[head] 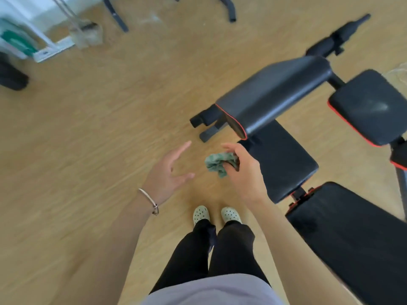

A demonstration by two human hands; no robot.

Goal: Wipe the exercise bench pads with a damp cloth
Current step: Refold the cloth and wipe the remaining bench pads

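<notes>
A black exercise bench with red trim fills the right side. Its raised pad (275,93) angles up in the middle, a flat seat pad (284,159) lies below it, a long back pad (352,236) runs to the lower right, and another pad (372,106) sits at the far right. My right hand (244,172) is shut on a crumpled green cloth (218,162), held in the air just left of the seat pad and not touching it. My left hand (167,172) hovers open above the floor, fingers spread, to the left of the cloth.
I stand on a wooden floor (99,128), my feet in pale clogs (217,214) beside the bench. The bench's black feet (204,124) stick out left. A white frame (50,49), a dark wheel (11,75) and black equipment legs (116,16) stand at the back.
</notes>
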